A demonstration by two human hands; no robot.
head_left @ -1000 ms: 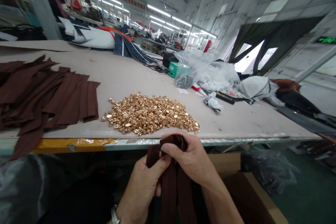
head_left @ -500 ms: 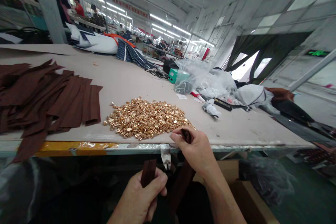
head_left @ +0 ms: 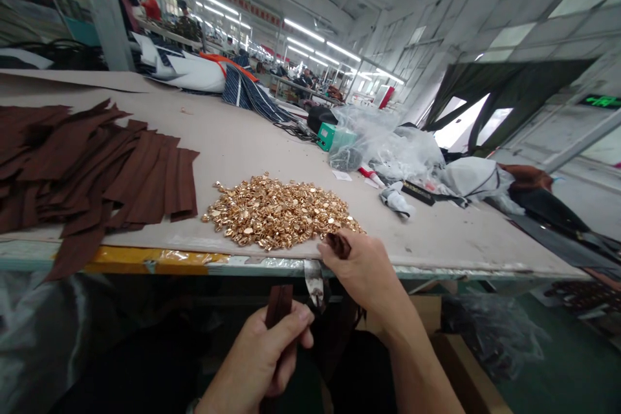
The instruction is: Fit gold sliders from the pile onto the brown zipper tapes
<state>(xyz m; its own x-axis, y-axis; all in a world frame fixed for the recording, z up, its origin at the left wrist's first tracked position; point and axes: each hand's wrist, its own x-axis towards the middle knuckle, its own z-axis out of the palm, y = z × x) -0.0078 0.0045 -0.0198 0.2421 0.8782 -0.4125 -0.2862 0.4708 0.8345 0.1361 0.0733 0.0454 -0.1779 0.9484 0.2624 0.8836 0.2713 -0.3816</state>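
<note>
My left hand [head_left: 259,352] is closed below the table edge, thumb pressed on a brown zipper strip [head_left: 280,304] whose end stands up from the fist. My right hand [head_left: 363,272] is at the front edge of the table, beside the gold pile. Its fingers pinch the folded end of a brown zipper strip [head_left: 338,246]. Dark brown tape hangs beneath this hand; whether both ends belong to one strip I cannot tell. Between the hands, a metal holder [head_left: 315,288] juts down from the table edge. Small gold zipper sliders [head_left: 281,213] lie heaped just above it.
Many brown zipper strips [head_left: 126,174] are piled on the left of the table [head_left: 233,136]. Clear plastic bags [head_left: 388,142], a green box [head_left: 326,136] and a red-and-white tube [head_left: 370,176] lie toward the back right. A cardboard box [head_left: 468,369] stands below, right.
The view has shifted slightly, so the table items appear a little further right. My right hand has come slightly closer to the gold heap. Both hands keep their grip on the brown strips.
</note>
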